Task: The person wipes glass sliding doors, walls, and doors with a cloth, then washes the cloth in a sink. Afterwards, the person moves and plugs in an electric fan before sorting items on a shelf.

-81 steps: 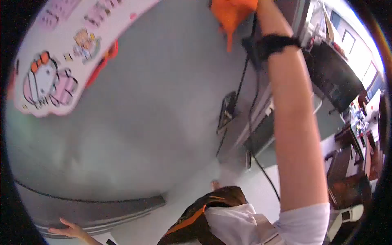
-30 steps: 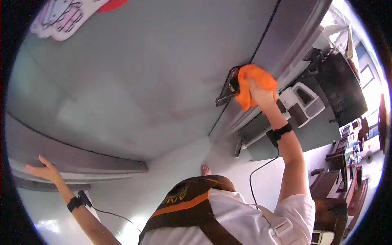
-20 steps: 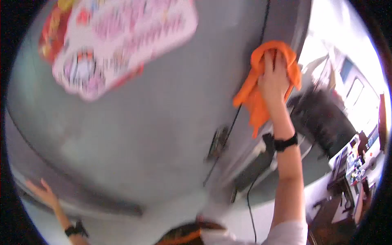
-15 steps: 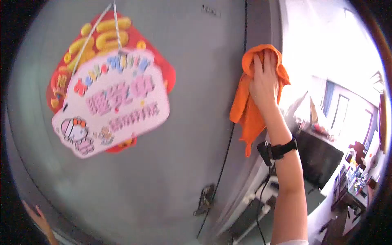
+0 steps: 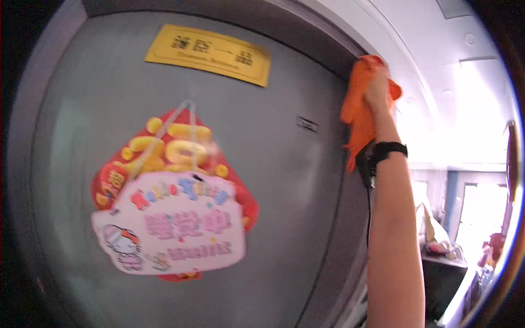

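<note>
My right hand point(image 5: 377, 90) is raised to the upper right corner of the door frame point(image 5: 350, 202), with its fingers pressed on an orange cloth point(image 5: 360, 117). The cloth lies against the frame and hangs down below the hand. A black strap with a small device and a cable is on the right wrist. Left of the hand is the grey door point(image 5: 284, 191), with a pink Hello Kitty sign point(image 5: 180, 229) hanging on a string over a red and gold decoration point(image 5: 240, 191). My left hand is out of view.
A yellow sign point(image 5: 210, 54) is stuck near the door's top, and a small label point(image 5: 307, 123) sits at its upper right. Beyond the frame on the right are a dark cabinet point(image 5: 445, 279) with things on it, bright windows and a white ceiling.
My right hand has moved up the door frame from beside the handle to the top corner, still holding the orange cloth. The view has tilted upward, and my left hand has dropped out of it.
</note>
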`<state>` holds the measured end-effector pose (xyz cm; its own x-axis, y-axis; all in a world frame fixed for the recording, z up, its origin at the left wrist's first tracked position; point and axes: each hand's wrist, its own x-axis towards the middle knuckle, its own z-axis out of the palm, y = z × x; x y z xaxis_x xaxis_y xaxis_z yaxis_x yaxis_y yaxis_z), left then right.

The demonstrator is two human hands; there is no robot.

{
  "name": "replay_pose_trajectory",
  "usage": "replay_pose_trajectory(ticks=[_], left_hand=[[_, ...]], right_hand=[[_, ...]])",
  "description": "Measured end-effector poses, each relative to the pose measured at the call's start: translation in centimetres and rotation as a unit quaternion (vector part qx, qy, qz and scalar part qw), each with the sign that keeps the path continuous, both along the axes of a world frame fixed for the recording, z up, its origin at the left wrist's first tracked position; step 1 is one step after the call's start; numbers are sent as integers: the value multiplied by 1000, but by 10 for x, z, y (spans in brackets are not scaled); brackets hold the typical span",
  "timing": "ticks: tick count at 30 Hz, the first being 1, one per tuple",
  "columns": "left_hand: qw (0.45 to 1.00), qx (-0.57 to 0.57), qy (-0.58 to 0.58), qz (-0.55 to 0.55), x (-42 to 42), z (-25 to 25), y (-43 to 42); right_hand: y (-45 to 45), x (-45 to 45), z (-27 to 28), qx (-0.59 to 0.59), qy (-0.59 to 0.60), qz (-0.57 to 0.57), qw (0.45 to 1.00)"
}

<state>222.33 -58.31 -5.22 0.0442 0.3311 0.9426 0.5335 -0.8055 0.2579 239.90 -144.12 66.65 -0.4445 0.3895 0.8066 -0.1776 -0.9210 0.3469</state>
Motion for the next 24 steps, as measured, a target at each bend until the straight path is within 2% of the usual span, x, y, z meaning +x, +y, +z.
replay_pose_trajectory(ticks=[1, 3, 6, 8, 11, 12, 14, 16, 19, 23, 24], left_hand=[[1000, -19, 4, 0, 4, -5, 10], [999, -41, 10, -11, 5, -5, 33], [997, -49, -13, -55, 4, 2, 53], [996, 12, -8, -87, -8, 12, 52], [991, 18, -21, -134, 7, 6, 56], [989, 19, -24, -143, 7, 7, 51], [986, 26, -35, -158, 8, 9, 40], [986, 21, -24, -166, 3, 1, 35], [979, 19, -33, -199, 3, -9, 37], [976, 9, -33, -215, 6, -1, 30], [979, 32, -27, -200, -2, 12, 20]], right_hand=[[10, -5, 12, 24, 10, 31, 999], [22, -12, 19, 81, 9, 16, 997], [59, -23, 14, 90, -12, 4, 996], [95, -38, 9, 34, -56, -6, 998], [176, -51, -4, -98, -166, -8, 981], [202, -53, -6, -67, -133, 3, 989], [288, -53, 1, 69, -44, 55, 995], [383, -55, 9, 210, 36, 91, 973], [534, -82, 12, 341, 110, 141, 923], [663, -103, -1, 261, 82, 259, 926], [683, -106, 7, 207, 120, 180, 954]])
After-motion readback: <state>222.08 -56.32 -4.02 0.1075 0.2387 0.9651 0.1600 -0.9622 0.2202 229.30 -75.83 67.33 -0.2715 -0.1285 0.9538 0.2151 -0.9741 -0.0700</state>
